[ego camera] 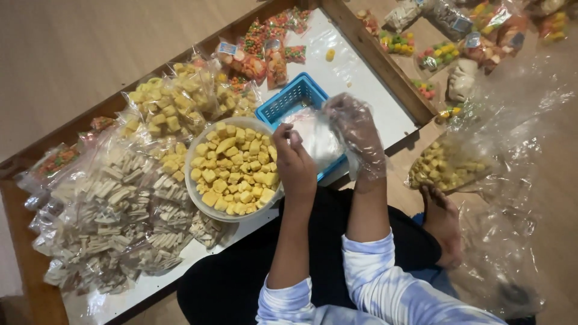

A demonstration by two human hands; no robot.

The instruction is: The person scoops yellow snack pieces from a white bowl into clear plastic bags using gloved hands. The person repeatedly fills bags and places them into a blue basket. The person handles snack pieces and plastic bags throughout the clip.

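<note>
Nearest the camera are pale tie-dyed sleeves [367,283] and a dark lap, from which both forearms reach toward twelve o'clock. The left hand [295,165], bare, pinches the near edge of a small clear plastic bag [316,138] between thumb and fingertips, seemingly to hold its mouth steady. The right hand [358,135], covered by a thin transparent glove, has its fingers curled loosely over the bag's far side at one o'clock, apparently keeping the film spread apart. The bag hangs over the near corner of a blue slotted basket [289,102], so anything spilled would land there.

At nine o'clock from the hands, just beside the left wrist, a round bowl [194,186] heaped with yellow cube-shaped snacks sits within easy reach. Farther toward nine o'clock lie sealed packets of pale stick snacks [114,210]; at eleven, packets of yellow cubes [168,105]. At three o'clock, off the low table [385,69], a large open bag of yellow cubes [448,165] rests beside a bare foot [442,219].
</note>
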